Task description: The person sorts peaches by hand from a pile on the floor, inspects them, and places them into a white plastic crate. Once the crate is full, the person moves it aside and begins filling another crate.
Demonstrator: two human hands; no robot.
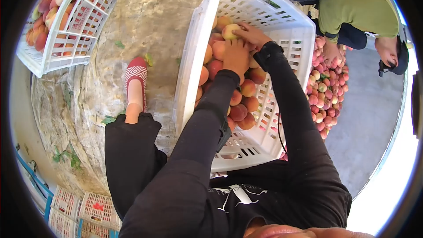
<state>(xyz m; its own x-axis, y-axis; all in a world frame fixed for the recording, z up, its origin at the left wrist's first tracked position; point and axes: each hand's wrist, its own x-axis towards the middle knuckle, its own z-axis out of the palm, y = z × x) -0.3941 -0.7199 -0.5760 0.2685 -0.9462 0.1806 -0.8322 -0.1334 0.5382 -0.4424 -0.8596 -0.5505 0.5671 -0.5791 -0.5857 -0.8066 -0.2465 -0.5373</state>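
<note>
Both of my hands are inside a white plastic crate (187, 83) that holds several peaches (238, 112). My left hand (236, 56) lies over the peaches, its fingertips on a reddish one; what its fingers hold, if anything, is hidden. Just above and to the right, my right hand (253, 34) has its fingers on a yellowish peach (230, 31) near the crate's upper part. Dark bands sit around both wrists.
At the upper left stands another white crate (83, 31) of peaches. A co-worker in a green top (359, 13) reaches into a large peach pile (326, 92) on the right. Stacked crates (99, 209) are at the lower left. Cloth covers the ground (150, 13).
</note>
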